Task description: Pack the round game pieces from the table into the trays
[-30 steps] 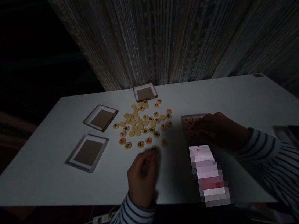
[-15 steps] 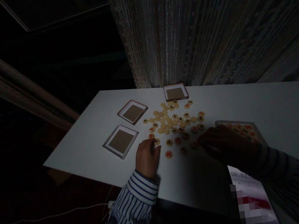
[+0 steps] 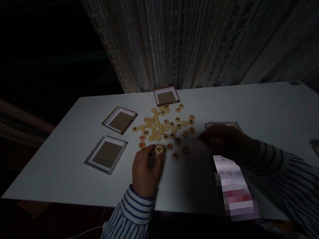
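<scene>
My left hand (image 3: 147, 172) is closed, with a round Chinese chess piece (image 3: 159, 149) bearing a black character between thumb and forefinger. Before it spreads a loose cluster of pale chess pieces (image 3: 161, 131), some plain side up, others showing red or black characters. Off to the right, in deep shadow, my right hand (image 3: 229, 141) has its fingers bent together and pointing left. What they hold, if anything, I cannot make out. That hand covers much of a shallow tray (image 3: 222, 122) behind it. A piece (image 3: 185, 149) lies left of its fingertips.
Three shallow trays with brown bottoms stand on the white table (image 3: 265, 112): one at the left (image 3: 87, 161), one behind it (image 3: 103, 123), another at the back (image 3: 177, 95). A lit phone (image 3: 228, 165) shows a timer below my right hand. Curtains hang behind the table.
The view has shifted to the right. My left hand has moved in around a black-marked piece and closed on it. My right hand has drawn away from the pieces towards the right-hand tray.
</scene>
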Available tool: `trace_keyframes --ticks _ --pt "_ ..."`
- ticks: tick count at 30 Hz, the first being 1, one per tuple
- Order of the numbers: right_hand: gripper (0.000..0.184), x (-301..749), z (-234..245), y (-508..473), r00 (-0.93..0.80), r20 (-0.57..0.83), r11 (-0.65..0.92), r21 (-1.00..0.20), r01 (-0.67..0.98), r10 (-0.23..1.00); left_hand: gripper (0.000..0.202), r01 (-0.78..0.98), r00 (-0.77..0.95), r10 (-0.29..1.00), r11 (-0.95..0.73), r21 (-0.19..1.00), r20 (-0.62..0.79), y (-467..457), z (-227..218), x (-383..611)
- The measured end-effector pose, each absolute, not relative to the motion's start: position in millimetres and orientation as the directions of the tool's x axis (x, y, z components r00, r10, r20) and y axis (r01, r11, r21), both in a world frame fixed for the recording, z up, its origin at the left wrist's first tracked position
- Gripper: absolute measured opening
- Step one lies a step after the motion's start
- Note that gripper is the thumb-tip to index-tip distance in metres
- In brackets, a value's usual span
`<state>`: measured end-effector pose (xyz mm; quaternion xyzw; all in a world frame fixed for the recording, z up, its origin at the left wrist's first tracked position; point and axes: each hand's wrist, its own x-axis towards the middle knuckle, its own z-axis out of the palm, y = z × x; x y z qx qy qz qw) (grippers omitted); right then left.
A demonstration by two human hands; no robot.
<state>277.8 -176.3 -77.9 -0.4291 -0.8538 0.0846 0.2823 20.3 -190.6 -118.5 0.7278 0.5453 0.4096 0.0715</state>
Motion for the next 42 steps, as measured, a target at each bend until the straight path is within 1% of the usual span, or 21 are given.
trace_keyframes --ticks 3,6,9,13,15,16,19,21,24,26,30,33,38,42 --pt "0.016 280 -74 -183 -0.310 0.306 0.436 -0.616 0.656 0.900 0.023 0.682 0.123 0.810 -0.489 0.544 0.574 -202 -105 50" --pt "0.019 278 -69 -191 -0.239 0.186 0.292 -0.775 0.561 0.953 0.019 0.627 0.139 0.779 -0.547 0.555 0.611 -210 -101 81" --pt "0.022 277 -65 -199 -0.244 0.104 0.205 -0.873 0.442 0.964 0.023 0.573 0.133 0.776 -0.568 0.591 0.617 -215 -104 105" --pt "0.022 281 -66 -207 -0.268 0.042 0.139 -0.925 0.354 0.963 0.024 0.503 0.156 0.782 -0.588 0.633 0.603 -221 -107 121" --pt "0.021 287 -70 -212 -0.276 0.046 0.150 -0.917 0.370 0.960 0.023 0.453 0.160 0.827 -0.546 0.705 0.538 -224 -106 124" --pt "0.020 291 -72 -216 -0.279 0.061 0.173 -0.901 0.398 0.958 0.022 0.421 0.160 0.867 -0.492 0.762 0.471 -226 -105 125" --pt "0.017 300 -79 -229 -0.277 0.118 0.251 -0.820 0.514 0.953 0.015 0.303 0.204 0.963 -0.235 0.923 0.178 -232 -102 127" --pt "0.015 304 -81 -238 -0.279 0.149 0.285 -0.786 0.549 0.949 0.012 0.233 0.260 0.966 -0.072 0.970 0.010 -234 -102 128" --pt "0.013 306 -82 -247 -0.277 0.168 0.298 -0.786 0.542 0.946 0.014 0.152 0.325 0.937 0.079 0.985 -0.126 -236 -105 130" --pt "0.013 307 -82 -250 -0.279 0.154 0.285 -0.801 0.527 0.948 0.017 0.109 0.352 0.923 0.124 0.986 -0.155 -236 -107 131" --pt "0.014 306 -86 -250 -0.268 0.130 0.258 -0.809 0.528 0.955 0.016 0.060 0.373 0.914 0.147 0.987 -0.159 -234 -111 131" --pt "0.015 305 -92 -250 -0.273 0.196 0.319 -0.776 0.544 0.942 0.016 0.035 0.364 0.917 0.165 0.986 -0.166 -233 -114 130" --pt "0.021 302 -99 -249 -0.292 0.377 0.474 -0.635 0.610 0.879 0.019 -0.010 0.332 0.919 0.226 0.974 -0.210 -232 -114 133" --pt "0.021 302 -95 -244 -0.340 0.423 0.531 -0.516 0.672 0.840 0.025 -0.024 0.289 0.920 0.284 0.958 -0.266 -228 -114 138"
